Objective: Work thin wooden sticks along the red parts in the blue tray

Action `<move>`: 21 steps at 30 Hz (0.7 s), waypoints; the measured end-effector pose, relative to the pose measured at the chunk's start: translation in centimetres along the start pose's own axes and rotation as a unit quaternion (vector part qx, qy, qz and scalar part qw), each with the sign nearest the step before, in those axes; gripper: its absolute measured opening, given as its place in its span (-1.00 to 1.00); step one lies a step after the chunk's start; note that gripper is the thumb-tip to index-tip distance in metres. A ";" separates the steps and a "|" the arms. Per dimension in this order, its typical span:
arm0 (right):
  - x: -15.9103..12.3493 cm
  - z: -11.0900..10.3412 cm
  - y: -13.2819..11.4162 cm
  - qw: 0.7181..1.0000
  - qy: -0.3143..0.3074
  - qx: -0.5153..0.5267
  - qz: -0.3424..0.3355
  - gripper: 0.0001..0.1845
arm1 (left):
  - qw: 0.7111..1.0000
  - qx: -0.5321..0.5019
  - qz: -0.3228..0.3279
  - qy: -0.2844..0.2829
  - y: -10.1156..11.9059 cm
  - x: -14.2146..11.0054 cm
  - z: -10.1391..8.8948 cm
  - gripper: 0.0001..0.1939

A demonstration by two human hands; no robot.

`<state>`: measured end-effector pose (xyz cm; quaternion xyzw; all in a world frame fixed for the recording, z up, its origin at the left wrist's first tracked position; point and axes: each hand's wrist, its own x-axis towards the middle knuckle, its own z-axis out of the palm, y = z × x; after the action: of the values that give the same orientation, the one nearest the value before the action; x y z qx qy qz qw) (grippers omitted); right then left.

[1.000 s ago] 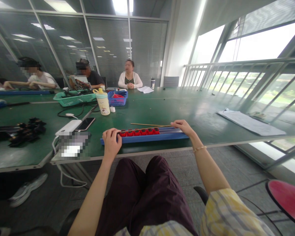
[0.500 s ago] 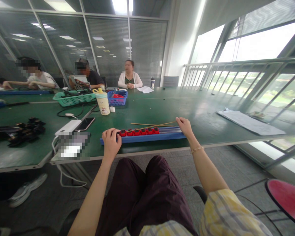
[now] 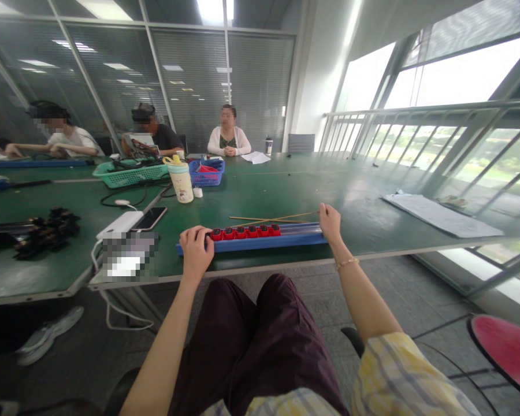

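Observation:
A long blue tray lies along the near edge of the green table, with a grey metal channel in it. Several red blocks with black tops sit in a row in its left half. My left hand is closed around the tray's left end, beside the first block; its fingertips are partly hidden. Past the tray's right end, my right hand pinches one end of a thin wooden stick. This stick slants down leftward behind the red blocks. A second thin stick lies on the table behind the tray.
To the left are a white power bank, a phone and black parts. Farther back stand a cup, a green basket and a blue basket. Papers lie right. Several people sit across the table.
My right hand has moved a little to the right, drawing the thin stick with it; the stick's left end has shifted right, off the blocks' tops. My left hand and the tray stay put.

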<state>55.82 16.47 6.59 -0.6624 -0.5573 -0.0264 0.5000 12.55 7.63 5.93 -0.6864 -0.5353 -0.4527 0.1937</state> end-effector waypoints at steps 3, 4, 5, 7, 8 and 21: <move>0.1 0.2 0.1 1.000 0.004 -0.007 -0.001 -0.54 | 1.000 0.003 0.004 0.001 -0.1 0.0 0.1 -0.78; 0.1 0.2 0.1 1.000 0.006 -0.008 -0.003 -0.54 | 1.000 0.005 0.005 0.001 -0.1 -0.1 0.1 -0.78; 0.1 0.3 0.1 1.000 0.007 -0.008 -0.005 -0.54 | 1.000 0.007 0.005 0.001 -0.1 -0.1 0.2 -0.78; 0.1 0.4 0.2 1.000 0.003 -0.008 -0.009 -0.54 | 1.000 0.008 0.004 0.000 -0.1 -0.1 0.2 -0.79; 0.2 0.5 0.2 1.000 0.000 -0.008 -0.011 -0.54 | 1.000 0.009 0.004 0.000 -0.1 -0.1 0.2 -0.79; 0.4 1.1 0.8 0.996 -0.079 -0.027 -0.026 -0.58 | 1.000 0.009 0.008 0.009 -0.2 -0.1 0.2 -0.79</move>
<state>55.96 17.62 5.78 -0.6608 -0.6114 -0.0023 0.4354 12.49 7.82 5.72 -0.6848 -0.5318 -0.4524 0.2087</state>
